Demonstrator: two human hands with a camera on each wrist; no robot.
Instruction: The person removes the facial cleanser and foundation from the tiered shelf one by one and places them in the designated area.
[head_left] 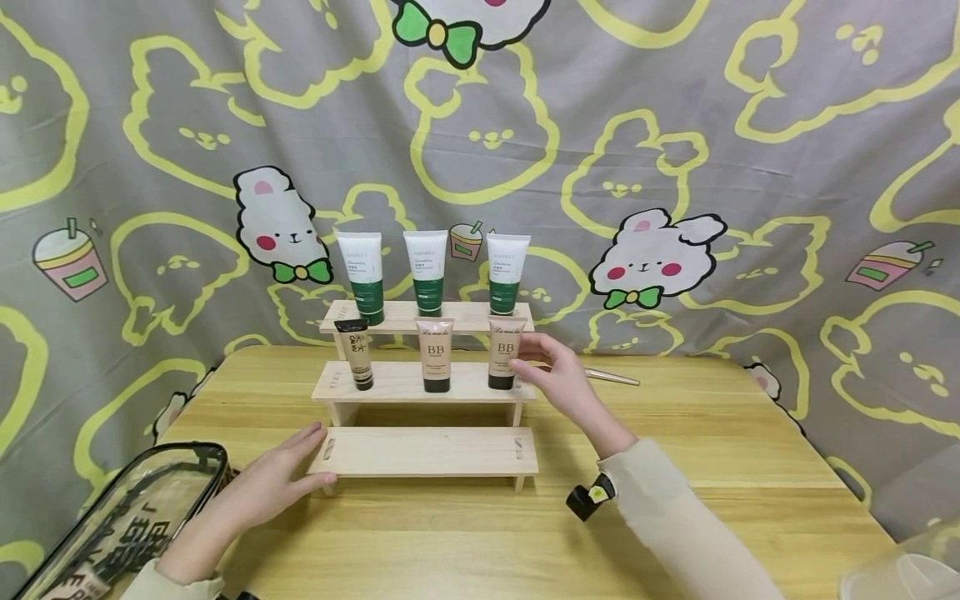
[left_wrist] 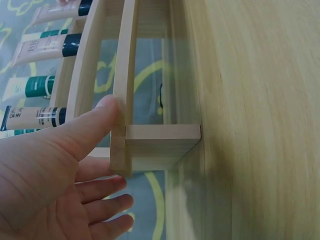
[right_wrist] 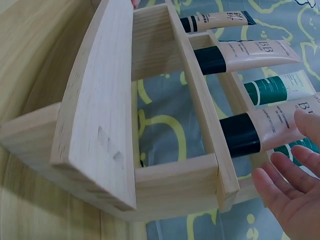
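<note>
A three-step wooden display stand [head_left: 431, 450] holds tubes on its upper two steps. At the right end of the middle step stands a beige BB cream tube [head_left: 504, 354], black cap down. My right hand [head_left: 558, 379] is beside it, thumb overlapping its edge, the other fingers apart and loosely bent in the right wrist view. A second BB cream tube [head_left: 435, 357] stands mid-step, and a slimmer black-topped tube [head_left: 356, 354] leans slightly at the left. My left hand [head_left: 273, 479] is at the lowest step's left end, thumb against the front edge [left_wrist: 122, 85], fingers loosely extended.
Three white-and-green tubes [head_left: 430, 275] stand on the top step. A clear black-rimmed bag [head_left: 123, 517] lies at the left front. Behind the stand's right side lies a slim brush-like stick [head_left: 613, 377]. A translucent container [head_left: 903, 575] is at the lower right; a patterned curtain [head_left: 675, 75] hangs behind.
</note>
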